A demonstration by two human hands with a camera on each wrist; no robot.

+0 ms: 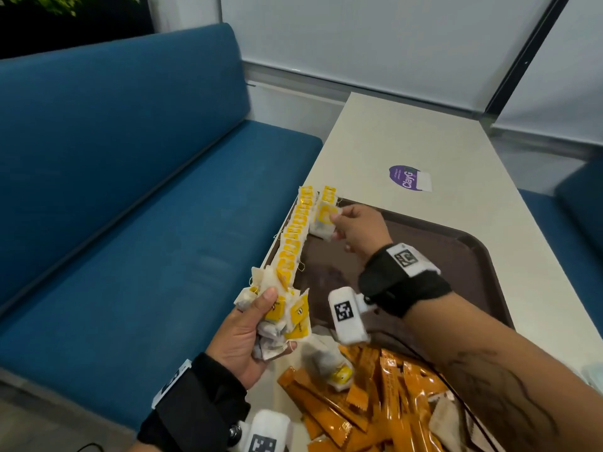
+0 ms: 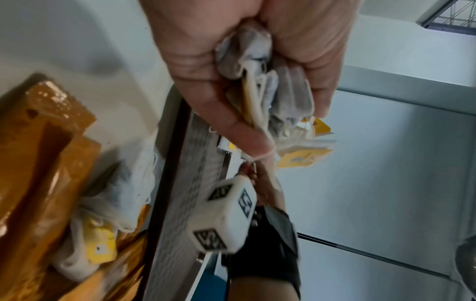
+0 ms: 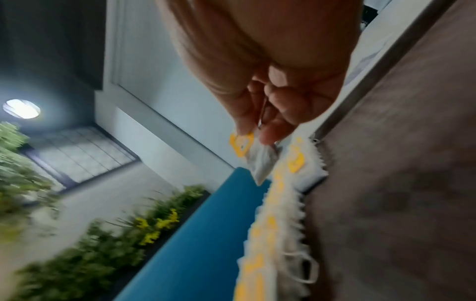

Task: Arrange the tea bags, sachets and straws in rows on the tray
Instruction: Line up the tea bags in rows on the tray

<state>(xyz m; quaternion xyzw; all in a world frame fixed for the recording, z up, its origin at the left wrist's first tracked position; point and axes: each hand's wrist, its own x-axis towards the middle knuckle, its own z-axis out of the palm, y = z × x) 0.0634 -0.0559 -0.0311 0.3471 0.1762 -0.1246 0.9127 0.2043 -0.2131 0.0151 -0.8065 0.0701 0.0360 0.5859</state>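
Now right hand (image 1: 355, 228) pinches tea bag (image 1: 323, 223); left hand (image 1: 248, 334) grips bunch (image 1: 280, 318).

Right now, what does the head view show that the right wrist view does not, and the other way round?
Only the head view shows the left hand gripping a bundle of tea bags, the pile of orange sachets and the purple sticker on the table. Only the right wrist view shows the plants and a round lamp. Both show the right hand pinching one tea bag beside the long row of tea bags on the brown tray.
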